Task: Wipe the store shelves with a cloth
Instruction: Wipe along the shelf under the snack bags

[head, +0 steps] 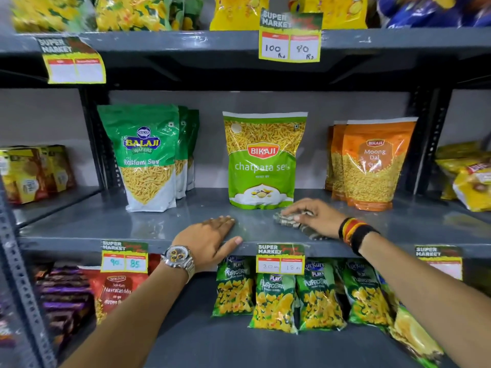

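Observation:
The grey middle shelf (pixel 164 224) runs across the view at chest height. My right hand (pixel 313 216) presses a dark patterned cloth (pixel 289 220) flat on that shelf, just in front of the green Bikaji chatpata sev bag (pixel 263 160). My left hand (pixel 210 240), with a steel watch on the wrist, rests palm-down on the shelf's front edge, thumb hooked over the lip, a little left of the cloth. Most of the cloth is hidden under my fingers.
Green Balaji sev bags (pixel 146 158) stand at the left, orange Moong Dal bags (pixel 372 166) at the right. Price tags (pixel 280 258) hang on the shelf lips. Puffcorn packs (pixel 276 298) and a Navratan Mix bag (pixel 117 290) fill the shelf below; more snack packs sit above.

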Demonstrator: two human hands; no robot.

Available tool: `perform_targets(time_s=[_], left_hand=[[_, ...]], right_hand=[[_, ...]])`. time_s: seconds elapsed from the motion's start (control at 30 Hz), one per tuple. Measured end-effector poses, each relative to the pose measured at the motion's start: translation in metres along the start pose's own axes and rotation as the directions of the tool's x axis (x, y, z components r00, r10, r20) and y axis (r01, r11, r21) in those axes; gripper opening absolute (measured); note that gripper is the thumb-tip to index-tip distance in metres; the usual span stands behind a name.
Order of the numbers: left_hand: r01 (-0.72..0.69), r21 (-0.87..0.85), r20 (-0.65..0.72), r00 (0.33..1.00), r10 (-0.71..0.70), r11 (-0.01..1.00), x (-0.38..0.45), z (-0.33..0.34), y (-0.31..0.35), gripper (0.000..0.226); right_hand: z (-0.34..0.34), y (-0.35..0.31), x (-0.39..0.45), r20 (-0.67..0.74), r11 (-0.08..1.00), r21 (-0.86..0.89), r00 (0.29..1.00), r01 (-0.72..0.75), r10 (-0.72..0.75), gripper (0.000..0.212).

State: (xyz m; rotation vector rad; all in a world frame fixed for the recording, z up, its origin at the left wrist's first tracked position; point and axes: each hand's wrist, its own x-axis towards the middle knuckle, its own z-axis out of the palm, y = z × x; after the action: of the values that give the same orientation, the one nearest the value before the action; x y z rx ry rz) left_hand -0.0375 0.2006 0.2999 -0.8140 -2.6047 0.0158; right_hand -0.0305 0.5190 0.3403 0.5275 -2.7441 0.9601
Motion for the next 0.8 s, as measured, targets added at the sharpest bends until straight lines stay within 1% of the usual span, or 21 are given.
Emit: perform_targets(time_s=[0.13,0.17,0.2,0.23,0.3,0.33,0.37,0.43,0.5,0.57,0.6,0.63,0.7,0.73,0.8], left_hand=[[-0.004,-0.016,0.007,1.000,0.004,1.000,-0.003,0.000,0.000,0.107],[-0.002,-0.019,0.007,1.000,0.003,1.000,-0.003,-0.001,0.001,0.106],[0.001,-0.022,0.007,1.000,-0.001,1.000,-0.003,-0.002,0.001,0.106],[0.004,-0.023,0.008,1.000,-0.004,1.000,-0.003,-0.003,0.002,0.105],[0.007,-0.022,0.019,1.000,-0.006,1.000,-0.003,-0.005,0.003,0.104],[0.008,-0.025,0.029,1.000,-0.007,1.000,-0.003,-0.006,0.003,0.105],[0.008,-0.028,0.039,0.999,-0.007,1.000,-0.003,-0.007,0.002,0.107],[0.010,-0.032,0.044,0.999,-0.009,0.999,-0.003,-0.006,0.001,0.111],[0.003,-0.037,0.049,0.999,-0.001,0.999,-0.005,-0.007,0.002,0.112],[-0.009,-0.041,0.054,0.998,0.011,0.999,-0.006,-0.008,0.002,0.106],[-0.022,-0.031,0.040,0.999,0.023,0.999,-0.005,-0.008,0.002,0.103],[-0.047,-0.015,0.027,0.999,0.047,0.999,-0.001,-0.010,0.002,0.102],[-0.116,0.004,0.020,0.993,0.115,0.993,0.010,-0.013,0.009,0.103],[-0.128,-0.007,0.024,0.991,0.128,0.992,0.017,-0.014,0.015,0.106],[-0.126,-0.042,0.048,0.991,0.128,0.991,0.031,-0.015,0.033,0.110]], right_hand=[[0.005,-0.020,-0.037,0.170,0.990,0.038,0.976,0.134,-0.139,0.027],[0.000,-0.020,-0.039,0.179,0.988,0.046,0.972,0.147,-0.152,0.026],[-0.007,-0.017,-0.037,0.143,0.989,0.048,0.979,0.143,-0.148,0.026],[-0.014,-0.013,-0.031,0.074,0.991,0.046,0.989,0.125,-0.129,0.027],[-0.019,-0.004,-0.021,-0.063,0.998,0.031,0.997,0.050,-0.048,0.027],[-0.017,-0.002,-0.017,-0.094,1.000,0.014,0.996,0.002,-0.001,0.027],[-0.011,0.001,-0.015,-0.109,1.000,-0.002,0.994,-0.031,0.031,0.026],[0.000,-0.001,-0.023,-0.114,0.999,-0.028,0.993,-0.039,0.035,0.027],[0.004,-0.012,-0.039,-0.056,1.000,-0.029,0.998,0.009,-0.010,0.027],[-0.002,-0.018,-0.055,0.030,0.999,-0.013,0.999,0.046,-0.046,0.028],[-0.009,-0.018,-0.058,0.037,0.999,-0.006,0.998,0.050,-0.050,0.028],[-0.019,-0.015,-0.056,0.011,0.999,-0.001,0.999,0.044,-0.044,0.029],[-0.039,-0.007,-0.042,-0.108,1.000,-0.002,0.994,-0.003,0.002,0.030],[-0.047,-0.002,-0.031,-0.152,0.999,0.001,0.988,-0.033,0.033,0.029],[-0.055,0.006,-0.008,-0.176,0.997,0.007,0.981,-0.077,0.077,0.028]])
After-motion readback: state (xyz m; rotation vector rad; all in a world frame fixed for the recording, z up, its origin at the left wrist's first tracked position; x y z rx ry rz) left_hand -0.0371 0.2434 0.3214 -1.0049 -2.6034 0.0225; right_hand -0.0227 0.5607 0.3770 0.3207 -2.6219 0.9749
